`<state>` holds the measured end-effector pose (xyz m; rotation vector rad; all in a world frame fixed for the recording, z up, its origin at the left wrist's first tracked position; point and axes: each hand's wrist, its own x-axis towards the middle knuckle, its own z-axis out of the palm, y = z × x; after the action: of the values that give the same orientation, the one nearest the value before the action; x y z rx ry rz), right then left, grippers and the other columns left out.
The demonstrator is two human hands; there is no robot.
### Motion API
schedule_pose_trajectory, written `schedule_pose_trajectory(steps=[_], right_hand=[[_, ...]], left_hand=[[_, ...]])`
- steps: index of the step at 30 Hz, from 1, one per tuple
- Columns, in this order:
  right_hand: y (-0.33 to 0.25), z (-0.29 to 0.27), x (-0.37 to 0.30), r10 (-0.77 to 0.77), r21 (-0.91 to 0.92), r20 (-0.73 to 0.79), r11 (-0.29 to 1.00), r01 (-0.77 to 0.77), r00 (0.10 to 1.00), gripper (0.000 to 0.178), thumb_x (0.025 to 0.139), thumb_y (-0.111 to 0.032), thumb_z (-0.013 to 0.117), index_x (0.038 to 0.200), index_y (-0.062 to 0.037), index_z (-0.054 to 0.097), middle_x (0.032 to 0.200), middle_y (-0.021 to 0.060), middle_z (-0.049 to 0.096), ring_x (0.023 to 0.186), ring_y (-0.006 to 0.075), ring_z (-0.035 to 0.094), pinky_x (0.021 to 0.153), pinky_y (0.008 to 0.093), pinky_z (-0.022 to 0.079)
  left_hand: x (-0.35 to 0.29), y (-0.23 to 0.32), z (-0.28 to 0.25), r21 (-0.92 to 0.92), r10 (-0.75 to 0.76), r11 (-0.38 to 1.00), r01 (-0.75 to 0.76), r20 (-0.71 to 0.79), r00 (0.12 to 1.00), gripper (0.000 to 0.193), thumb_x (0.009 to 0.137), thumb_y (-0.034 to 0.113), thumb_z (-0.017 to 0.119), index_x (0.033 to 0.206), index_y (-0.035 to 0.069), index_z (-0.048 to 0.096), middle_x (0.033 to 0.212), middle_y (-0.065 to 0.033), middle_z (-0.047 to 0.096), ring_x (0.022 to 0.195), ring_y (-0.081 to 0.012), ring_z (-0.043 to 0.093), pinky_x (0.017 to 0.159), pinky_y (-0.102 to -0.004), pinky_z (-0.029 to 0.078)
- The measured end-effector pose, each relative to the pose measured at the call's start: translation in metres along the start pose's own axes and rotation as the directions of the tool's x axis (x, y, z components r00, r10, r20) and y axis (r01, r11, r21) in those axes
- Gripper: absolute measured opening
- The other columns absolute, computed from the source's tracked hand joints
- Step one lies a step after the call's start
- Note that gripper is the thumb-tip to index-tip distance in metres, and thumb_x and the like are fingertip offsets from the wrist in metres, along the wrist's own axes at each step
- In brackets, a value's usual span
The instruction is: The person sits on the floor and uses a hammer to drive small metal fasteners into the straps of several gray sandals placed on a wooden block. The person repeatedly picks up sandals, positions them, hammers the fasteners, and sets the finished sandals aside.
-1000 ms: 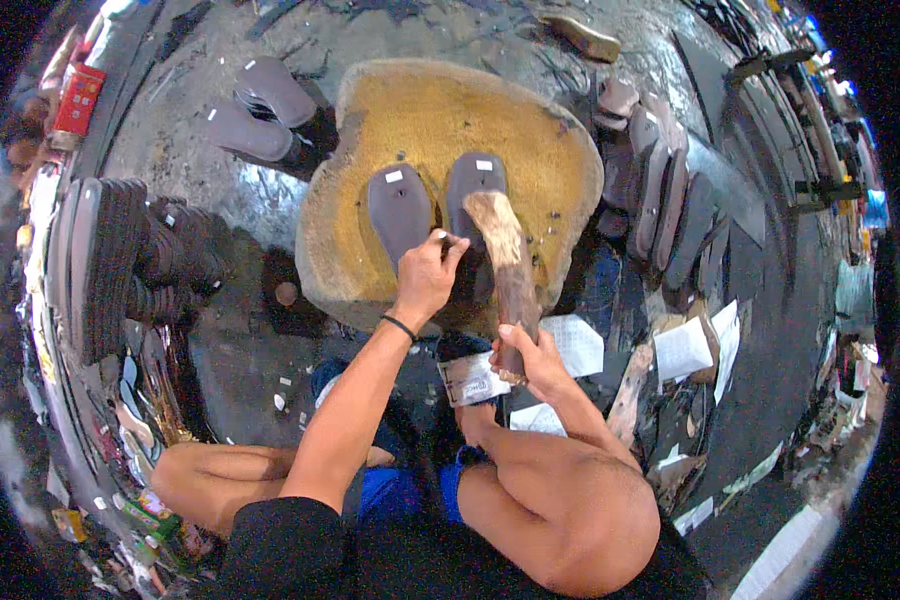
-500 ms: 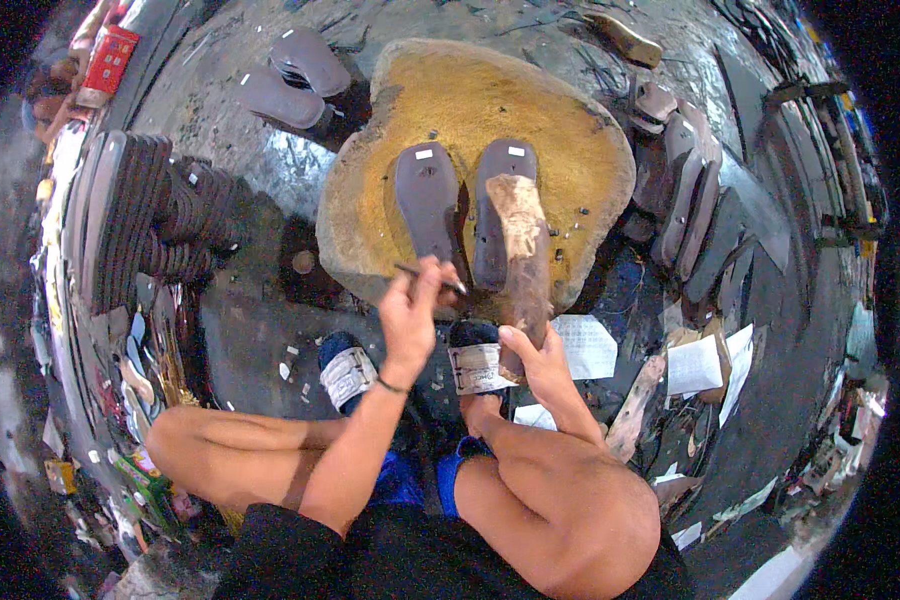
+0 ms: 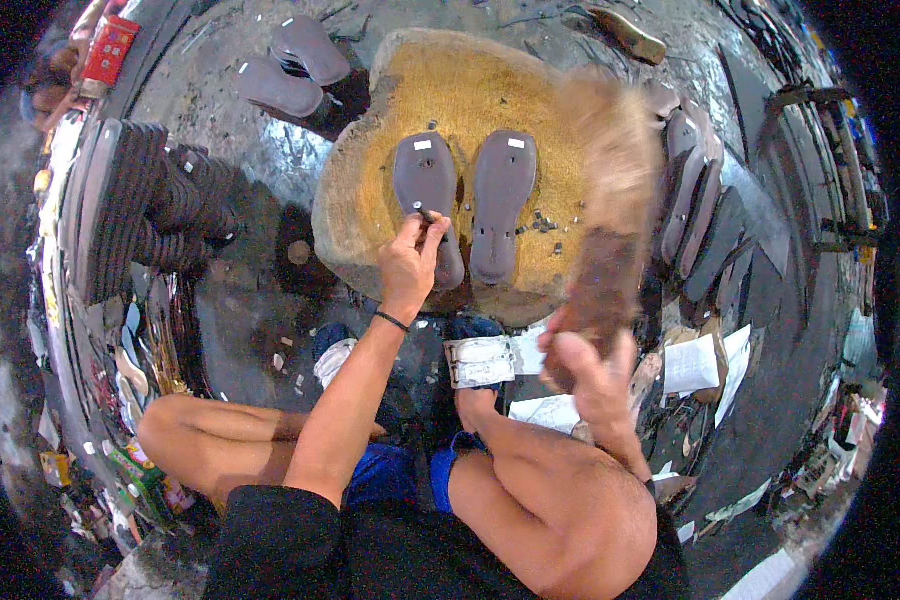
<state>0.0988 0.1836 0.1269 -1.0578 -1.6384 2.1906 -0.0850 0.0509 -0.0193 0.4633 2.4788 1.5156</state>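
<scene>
We see two flat, dark grey shoe soles lying side by side on a rounded slab (image 3: pixel 550 95) with a rough, yellow-brown top and a worn grey rim. The left hand (image 3: pixel 408 262) rests on the heel end of the left sole (image 3: pixel 426 195), its fingertips pinched together on a small dark piece, too small for us to identify. The right sole (image 3: pixel 500 200) lies untouched just beside it; each sole bears a small pale tag near its toe. The right hand (image 3: pixel 587 368) is closed around the dark handle of a wooden mallet (image 3: pixel 610 200), raised beside the slab; its pale head is smeared by motion blur, so we cannot make out its shape. A scatter of tiny dark tacks (image 3: pixel 542 222) lies near the right sole. More soles stand stacked on edge at right (image 3: pixel 705 210), partly hidden behind the mallet.
</scene>
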Motion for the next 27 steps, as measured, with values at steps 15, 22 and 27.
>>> schedule_pose_trajectory(steps=[15,22,27], right_hand=[[0.074,0.012,0.018,0.157,0.073,0.219,0.982,-0.176,0.963,0.025,0.09,-0.026,0.067,0.098,-0.0034,0.06,0.08,0.0081,0.067,0.063,0.0163,0.063,0.058,0.0334,0.054],[0.083,0.029,0.029,0.382,0.342,0.172,0.841,-0.419,0.908,0.035,0.092,-0.028,0.064,0.112,-0.0007,0.055,0.092,0.0096,0.066,0.081,0.0211,0.066,0.069,0.0354,0.056],[0.129,0.027,0.029,0.369,0.129,0.15,0.913,-0.388,0.917,0.037,0.09,-0.023,0.068,0.116,-0.001,0.053,0.09,0.0053,0.062,0.089,0.019,0.064,0.074,0.0353,0.056]], left_hand=[[0.006,-0.013,-0.005,0.321,-0.027,0.946,-0.04,0.2,0.979,0.025,0.092,0.025,0.065,0.1,0.002,0.06,0.089,-0.0173,0.069,0.08,-0.0349,0.068,0.067,-0.0438,0.053],[-0.025,0.03,-0.036,-0.19,-0.298,0.926,0.326,0.161,0.941,0.028,0.095,0.027,0.064,0.102,0.0,0.067,0.089,-0.0062,0.07,0.082,-0.0134,0.065,0.071,-0.0298,0.053],[-0.094,0.021,-0.024,-0.331,-0.328,0.862,0.383,0.21,0.921,0.027,0.094,0.019,0.066,0.109,-0.002,0.068,0.095,-0.0057,0.071,0.083,-0.0085,0.062,0.073,-0.0247,0.052]])
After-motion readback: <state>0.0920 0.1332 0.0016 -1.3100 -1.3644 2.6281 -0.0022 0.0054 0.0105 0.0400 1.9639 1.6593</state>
